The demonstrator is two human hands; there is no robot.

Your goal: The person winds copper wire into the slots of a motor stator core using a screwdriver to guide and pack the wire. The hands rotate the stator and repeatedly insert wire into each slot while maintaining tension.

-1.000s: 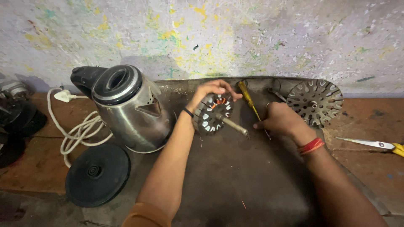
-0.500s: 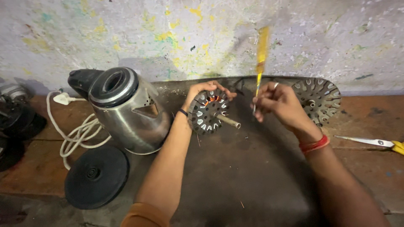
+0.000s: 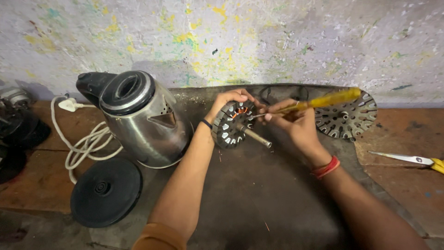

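Observation:
My left hand (image 3: 230, 103) grips a round motor stator (image 3: 232, 124) with copper windings and a metal shaft sticking out toward me, held on edge over a dark mat (image 3: 259, 194). My right hand (image 3: 291, 121) holds a yellow-handled screwdriver (image 3: 319, 102). Its handle points right and its tip reaches left to the stator's upper rim. Red bands circle my right wrist.
A steel electric kettle (image 3: 141, 120) with a black lid stands left of the stator, its black round base (image 3: 105, 192) and white cord (image 3: 81, 139) beside it. A slotted metal fan-motor cover (image 3: 349, 115) lies at the right, scissors (image 3: 411, 159) farther right. A paint-spattered wall is behind.
My right hand lifted the screwdriver off the mat, swung it upright, then lowered it sideways so its tip meets the stator. My left hand kept holding the stator.

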